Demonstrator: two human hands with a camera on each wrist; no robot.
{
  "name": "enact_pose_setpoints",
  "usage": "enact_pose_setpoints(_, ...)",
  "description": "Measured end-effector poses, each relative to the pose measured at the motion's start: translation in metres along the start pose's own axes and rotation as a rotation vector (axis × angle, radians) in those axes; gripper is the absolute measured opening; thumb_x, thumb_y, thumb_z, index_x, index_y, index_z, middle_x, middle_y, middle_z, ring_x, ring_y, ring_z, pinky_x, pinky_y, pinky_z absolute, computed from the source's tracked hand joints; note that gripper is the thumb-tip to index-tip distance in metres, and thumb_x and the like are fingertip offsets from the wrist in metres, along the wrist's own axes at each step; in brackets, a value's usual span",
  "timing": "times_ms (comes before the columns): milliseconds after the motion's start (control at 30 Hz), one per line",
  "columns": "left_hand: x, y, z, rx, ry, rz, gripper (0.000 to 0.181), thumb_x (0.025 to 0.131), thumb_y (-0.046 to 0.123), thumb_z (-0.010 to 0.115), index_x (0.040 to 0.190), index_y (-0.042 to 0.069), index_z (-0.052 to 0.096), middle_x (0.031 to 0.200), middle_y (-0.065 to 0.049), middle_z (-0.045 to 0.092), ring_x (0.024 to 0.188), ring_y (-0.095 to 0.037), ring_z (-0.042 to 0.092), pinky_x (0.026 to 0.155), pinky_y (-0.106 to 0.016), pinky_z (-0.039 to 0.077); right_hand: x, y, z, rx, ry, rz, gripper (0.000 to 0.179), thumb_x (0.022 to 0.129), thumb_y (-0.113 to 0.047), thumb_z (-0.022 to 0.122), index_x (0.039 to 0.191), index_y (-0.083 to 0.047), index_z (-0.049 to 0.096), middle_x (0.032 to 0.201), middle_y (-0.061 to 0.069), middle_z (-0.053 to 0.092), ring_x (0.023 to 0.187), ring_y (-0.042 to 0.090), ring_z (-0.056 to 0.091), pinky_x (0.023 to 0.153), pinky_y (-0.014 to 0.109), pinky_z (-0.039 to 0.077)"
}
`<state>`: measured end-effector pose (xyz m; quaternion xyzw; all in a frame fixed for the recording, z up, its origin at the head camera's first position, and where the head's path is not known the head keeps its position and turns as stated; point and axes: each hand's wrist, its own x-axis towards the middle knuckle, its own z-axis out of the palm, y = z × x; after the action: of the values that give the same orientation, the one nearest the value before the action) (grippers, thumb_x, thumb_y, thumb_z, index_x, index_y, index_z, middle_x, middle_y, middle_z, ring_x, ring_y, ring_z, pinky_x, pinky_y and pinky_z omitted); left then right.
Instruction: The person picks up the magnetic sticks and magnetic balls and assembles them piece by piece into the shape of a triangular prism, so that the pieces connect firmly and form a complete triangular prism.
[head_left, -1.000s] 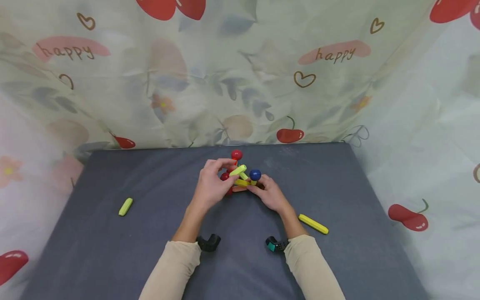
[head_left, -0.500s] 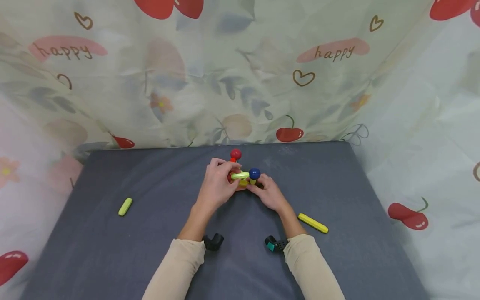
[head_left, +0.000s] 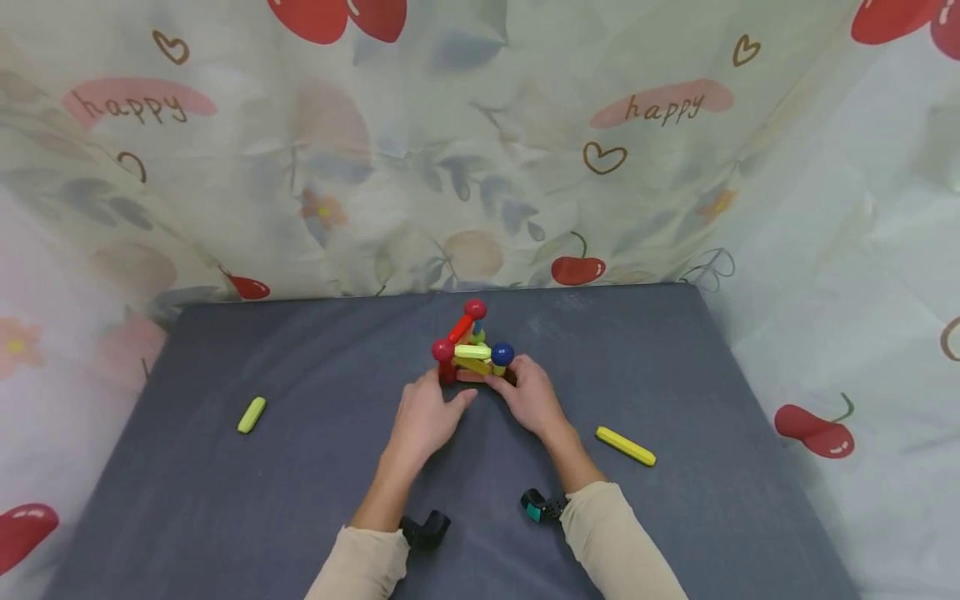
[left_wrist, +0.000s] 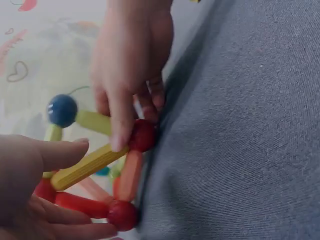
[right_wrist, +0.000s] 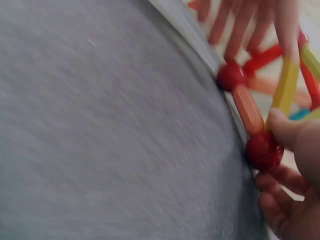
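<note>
A toy frame of colored rods and balls stands at the back middle of the table. On its upper part, a pale green rod [head_left: 472, 352] spans a red ball [head_left: 443, 350] and a blue ball [head_left: 502, 354]; another red ball [head_left: 476, 309] tops the rear. My right hand [head_left: 534, 396] pinches the frame's lower right corner, thumb against a yellow rod [right_wrist: 286, 90] and fingers behind a lower red ball [right_wrist: 264, 151]. Fairly straight fingers of my left hand [head_left: 426, 417] reach along the lower left side, with the thumb held apart.
A loose pale green rod [head_left: 251, 414] lies to the left, and a longer yellow rod [head_left: 626, 446] lies right of my right forearm. Patterned curtain [head_left: 465, 192] hangs behind the dark cloth-covered table [head_left: 315, 517].
My left hand has brought the pale green rod to lie between the red and blue balls, let go of it and drawn down toward me. The right hand keeps its hold.
</note>
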<state>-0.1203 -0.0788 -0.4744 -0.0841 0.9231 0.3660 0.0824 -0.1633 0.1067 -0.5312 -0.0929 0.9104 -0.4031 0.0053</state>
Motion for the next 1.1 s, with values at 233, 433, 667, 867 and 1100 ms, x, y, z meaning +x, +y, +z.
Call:
enact_pose_setpoints(233, 0.031, -0.018, 0.009, -0.018, -0.055, 0.15, 0.117, 0.079, 0.039, 0.088, 0.164, 0.01, 0.014, 0.168, -0.013, 0.03, 0.147, -0.045, 0.03, 0.117, -0.064, 0.035, -0.016, -0.017, -0.006, -0.132, -0.297, -0.127, 0.05, 0.099, -0.032, 0.068, 0.145, -0.016, 0.058, 0.138, 0.005, 0.065, 0.117, 0.024, 0.057, 0.104, 0.044, 0.049)
enact_pose_setpoints(433, 0.049, -0.028, 0.009, 0.003, 0.008, 0.211, 0.097, 0.079, 0.029, 0.089, 0.158, 0.012, 0.035, 0.159, -0.012, 0.044, 0.141, -0.04, 0.035, 0.118, -0.058, 0.033, -0.026, -0.014, -0.033, -0.093, -0.408, -0.153, 0.055, 0.1, -0.033, 0.066, 0.152, -0.024, 0.05, 0.152, 0.0, 0.055, 0.138, 0.026, 0.049, 0.116, 0.05, 0.041)
enact_pose_setpoints(667, 0.051, -0.029, 0.011, -0.011, 0.114, 0.112, 0.055, 0.087, 0.027, 0.083, 0.131, 0.003, 0.062, 0.12, -0.018, 0.065, 0.114, -0.036, 0.052, 0.098, -0.048, 0.044, -0.049, 0.026, -0.101, -0.128, -0.258, -0.034, 0.057, 0.092, -0.038, 0.076, 0.143, -0.017, 0.059, 0.135, 0.008, 0.059, 0.124, 0.027, 0.051, 0.102, 0.05, 0.045)
enact_pose_setpoints(867, 0.054, -0.036, 0.009, -0.01, 0.128, 0.102, 0.043, 0.088, 0.03, 0.082, 0.121, 0.005, 0.069, 0.112, -0.015, 0.069, 0.107, -0.034, 0.062, 0.095, -0.048, 0.051, -0.079, 0.062, -0.144, -0.214, -0.393, 0.144, 0.054, 0.084, -0.035, 0.085, 0.126, -0.01, 0.062, 0.112, 0.01, 0.059, 0.102, 0.022, 0.051, 0.086, 0.037, 0.044)
enact_pose_setpoints(1100, 0.051, -0.032, 0.009, 0.026, 0.155, 0.065, 0.042, 0.086, 0.031, 0.084, 0.117, 0.005, 0.073, 0.107, -0.013, 0.074, 0.101, -0.032, 0.067, 0.089, -0.047, 0.055, -0.08, 0.067, -0.141, -0.227, -0.394, 0.133, 0.023, 0.09, -0.016, 0.078, 0.106, -0.008, 0.064, 0.092, 0.002, 0.063, 0.078, 0.012, 0.055, 0.07, 0.028, 0.046)
